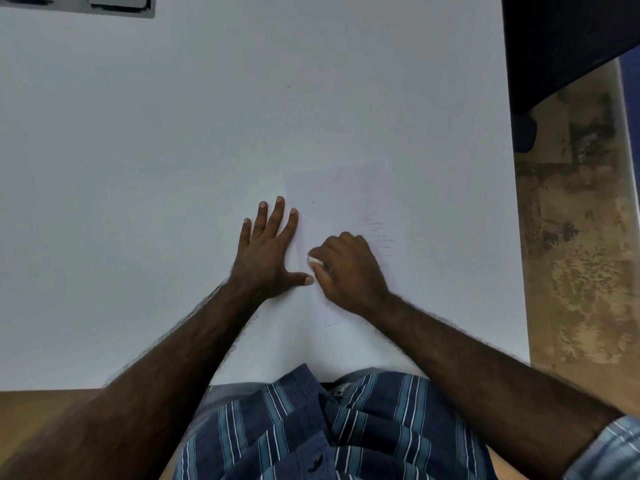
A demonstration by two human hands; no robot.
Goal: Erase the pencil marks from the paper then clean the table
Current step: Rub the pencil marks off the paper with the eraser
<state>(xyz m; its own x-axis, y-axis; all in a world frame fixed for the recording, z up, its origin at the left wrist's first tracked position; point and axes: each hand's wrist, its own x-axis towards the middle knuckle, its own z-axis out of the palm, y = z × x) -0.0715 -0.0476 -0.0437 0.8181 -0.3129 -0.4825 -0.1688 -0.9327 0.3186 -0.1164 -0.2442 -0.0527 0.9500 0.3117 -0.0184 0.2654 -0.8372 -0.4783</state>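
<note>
On the white tabletop [173,133], seen from the head camera, a sheet of paper [346,192] is laid flat a little right of centre, near the front edge. Faint pencil marks [379,233] are seen on the right part of the sheet. The left hand [268,252] is pressed flat with fingers straight and spread, its grip apart and holding nothing; it lies along the left edge of the paper, with the thumb stretched toward the other hand. The right hand [346,268] is curled on the sheet, its grip clamped on a small white eraser [315,260], which is pinched between thumb and fingers and held against the paper. The two hands are just beside each other. A striped blue shirt [329,427] is seen at the bottom, a grey object [104,5] at the top left corner of the tabletop, and a mottled brown floor [581,237] on the right.
</note>
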